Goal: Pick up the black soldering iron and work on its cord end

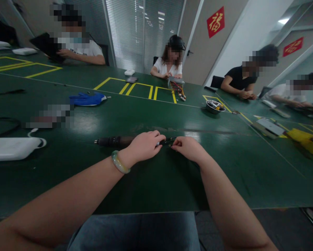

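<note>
My left hand [145,144], with a pale green bangle at the wrist, is closed round the front end of a dark rod-shaped tool [113,141] that lies flat on the green table [151,184]; its handle sticks out to the left. My right hand [187,148] is closed in a pinch right beside it, on a small dark part [169,141] at the tool's tip. What that part is I cannot make out. Both hands touch almost knuckle to knuckle near the table's middle.
A white case [12,148] lies at the left and a blue glove [87,99] further back. A metal bowl [214,106], a grey device with wires [177,85] and a yellow object [306,139] sit toward the right. Several other people sit around the far and right edges.
</note>
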`<state>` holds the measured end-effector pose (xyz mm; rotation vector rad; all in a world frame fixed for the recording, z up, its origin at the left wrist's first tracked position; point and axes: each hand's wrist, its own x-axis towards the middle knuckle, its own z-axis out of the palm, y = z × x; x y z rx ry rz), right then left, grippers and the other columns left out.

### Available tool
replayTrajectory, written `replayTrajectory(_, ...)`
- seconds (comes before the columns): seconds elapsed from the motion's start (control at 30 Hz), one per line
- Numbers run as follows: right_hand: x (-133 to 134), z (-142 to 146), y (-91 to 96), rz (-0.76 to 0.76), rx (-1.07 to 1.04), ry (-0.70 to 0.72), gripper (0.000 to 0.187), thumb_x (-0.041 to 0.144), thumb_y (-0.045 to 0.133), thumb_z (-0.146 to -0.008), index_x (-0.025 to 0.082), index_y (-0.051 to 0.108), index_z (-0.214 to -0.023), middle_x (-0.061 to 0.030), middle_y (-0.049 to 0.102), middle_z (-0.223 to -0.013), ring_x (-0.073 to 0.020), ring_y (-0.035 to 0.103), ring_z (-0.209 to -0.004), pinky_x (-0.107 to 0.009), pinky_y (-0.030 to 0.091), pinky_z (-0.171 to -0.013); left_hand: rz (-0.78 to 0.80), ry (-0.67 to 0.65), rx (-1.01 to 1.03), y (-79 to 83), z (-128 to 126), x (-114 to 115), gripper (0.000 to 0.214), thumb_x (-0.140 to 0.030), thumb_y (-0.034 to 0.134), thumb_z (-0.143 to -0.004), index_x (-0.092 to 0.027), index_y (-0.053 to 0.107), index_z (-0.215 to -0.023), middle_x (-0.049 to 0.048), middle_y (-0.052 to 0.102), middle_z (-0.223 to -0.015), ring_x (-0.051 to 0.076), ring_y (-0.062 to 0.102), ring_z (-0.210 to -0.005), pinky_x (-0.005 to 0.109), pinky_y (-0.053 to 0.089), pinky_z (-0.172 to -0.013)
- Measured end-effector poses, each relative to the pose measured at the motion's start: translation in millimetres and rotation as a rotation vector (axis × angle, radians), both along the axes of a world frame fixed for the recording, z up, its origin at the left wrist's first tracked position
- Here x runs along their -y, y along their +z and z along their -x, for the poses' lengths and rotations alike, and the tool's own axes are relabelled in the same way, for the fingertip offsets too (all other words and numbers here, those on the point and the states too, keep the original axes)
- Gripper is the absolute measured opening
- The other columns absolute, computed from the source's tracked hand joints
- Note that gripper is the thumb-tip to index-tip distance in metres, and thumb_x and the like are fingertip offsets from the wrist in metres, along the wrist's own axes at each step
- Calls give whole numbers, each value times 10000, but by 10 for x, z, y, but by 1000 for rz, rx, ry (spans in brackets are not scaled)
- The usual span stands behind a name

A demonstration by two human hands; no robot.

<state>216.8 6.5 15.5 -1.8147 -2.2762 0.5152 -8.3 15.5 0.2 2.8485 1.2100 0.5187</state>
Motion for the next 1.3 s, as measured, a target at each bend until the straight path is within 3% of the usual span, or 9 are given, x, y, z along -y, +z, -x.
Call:
replayTrajectory(0.17, -11, 23, -25, -28, -19, 1, 80, 307, 658, -818, 235, 691, -806, 20, 661, -769, -126, 576, -685, -227, 351, -569, -26, 31, -17, -18, -60, 64, 381, -303, 440, -950, -244, 528, -1316, 101, 568, -1081, 233, 602, -919, 370, 481, -795)
replayTrajectory(0.47, -40, 39, -43, -70, -36, -36, 78, 308, 662, -821, 246, 701, -796, 21, 661, -746, -128, 579, -672, -235, 342, -566, -24, -33, 85, -73, -64, 44, 341, -217, 442, -944, -252, 581, -1254, 50, 562, -1297, 227, 545, -1164, 409, 439, -990)
replayTrajectory(0.8, -63, 62, -122, -72, -164, -3, 86, 322, 669, -838, 255, 723, -848, 30, 669, -776, -117, 592, -700, -218, 370, -601, 4, -44, 104, -74, -52, 18, 328, -224, 465, -935, -249, 609, -1228, 40, 578, -1298, 220, 554, -1163, 398, 450, -984)
replayTrajectory(1.07, -72, 34, -72, -184, -17, 83, 66, 254, 681, -838, 260, 731, -880, 32, 677, -853, -117, 584, -768, -233, 372, -663, -9, -52, 88, -87, -55, -12, 338, -225, 477, -923, -248, 612, -1233, 40, 578, -1299, 219, 559, -1161, 396, 461, -976)
replayTrajectory(1.3, -80, 41, -107, -166, -77, 43, 67, 277, 672, -843, 258, 729, -873, 29, 679, -831, -120, 586, -737, -229, 370, -635, -7, -54, 100, -87, -46, -1, 342, -231, 468, -932, -259, 611, -1241, 39, 574, -1304, 223, 554, -1166, 401, 462, -964)
